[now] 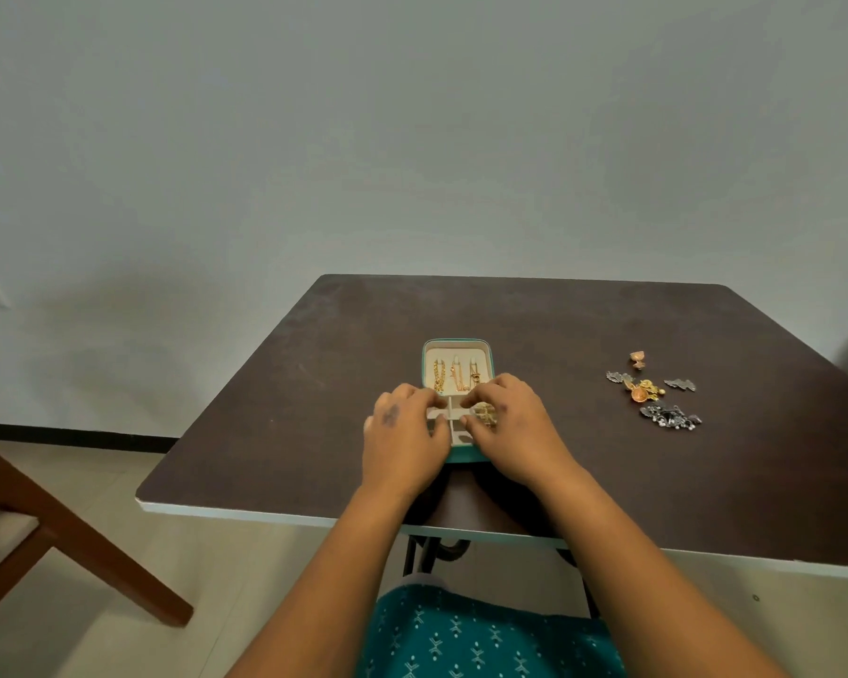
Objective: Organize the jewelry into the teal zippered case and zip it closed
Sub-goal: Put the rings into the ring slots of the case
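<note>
The open case (pixel 458 357) lies mid-table (pixel 583 482), gold chains (pixel 454 379) hanging in its lid. Both hands cover the lower tray. The left hand (pixel 405 435) curls over its left half; the right hand (pixel 507 430) seems to pinch a gold piece (pixel 484 414), fingertips hidden. Loose jewelry (pixel 654 393) sits well right.

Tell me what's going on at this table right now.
A person is packing jewelry into an open teal zippered case. Both hands, left hand and right hand, work over its lower compartments. Gold chains already hang in the lid. More loose earrings wait on the table, off to the right.
</note>
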